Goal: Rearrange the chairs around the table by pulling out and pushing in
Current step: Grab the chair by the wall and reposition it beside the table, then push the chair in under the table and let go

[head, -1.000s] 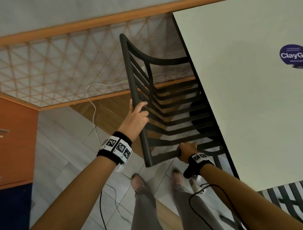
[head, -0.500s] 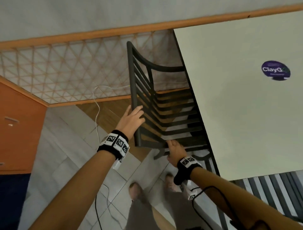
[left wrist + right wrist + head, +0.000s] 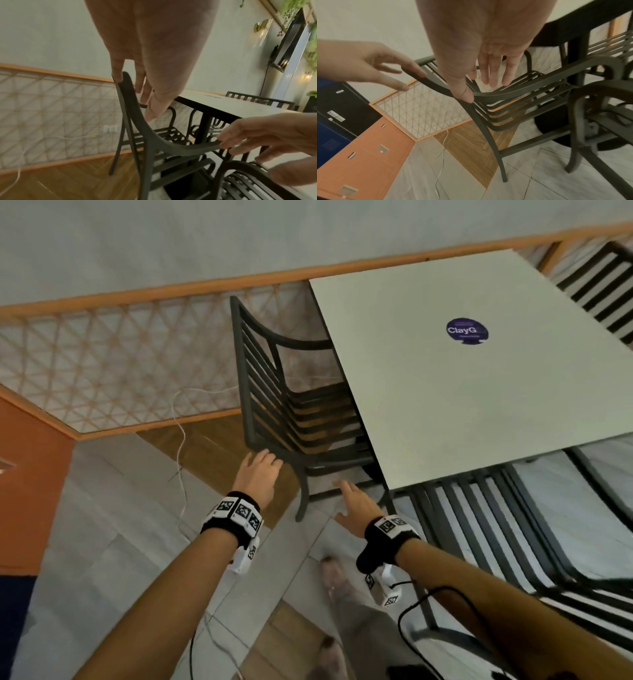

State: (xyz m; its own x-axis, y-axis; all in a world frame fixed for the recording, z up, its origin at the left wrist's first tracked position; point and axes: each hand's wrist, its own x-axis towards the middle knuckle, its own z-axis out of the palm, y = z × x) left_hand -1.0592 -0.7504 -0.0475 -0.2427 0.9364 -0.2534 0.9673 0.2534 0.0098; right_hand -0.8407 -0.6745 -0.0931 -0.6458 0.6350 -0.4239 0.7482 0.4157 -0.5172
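A dark metal slatted chair (image 3: 270, 392) stands at the left side of the pale square table (image 3: 479, 392), its seat tucked under the tabletop. My left hand (image 3: 261, 469) is open, with straight fingers touching the near corner of the chair's top rail (image 3: 125, 86). My right hand (image 3: 351, 496) is open too, just right of that corner and lower. In the right wrist view its thumb (image 3: 464, 94) rests on the curved rail (image 3: 505, 93) while the fingers hang straight past it. Neither hand is curled round the chair.
A second dark chair (image 3: 496, 529) is tucked under the table's near side, close to my right arm. A third chair (image 3: 603, 278) stands at the far right. A white cable (image 3: 180, 440) lies on the floor by the lattice wall panel (image 3: 120, 364). An orange cabinet (image 3: 30, 474) stands at left.
The chair has slid away from me and in under the table. Both hands have let go of its back rail and now lie straight against it.
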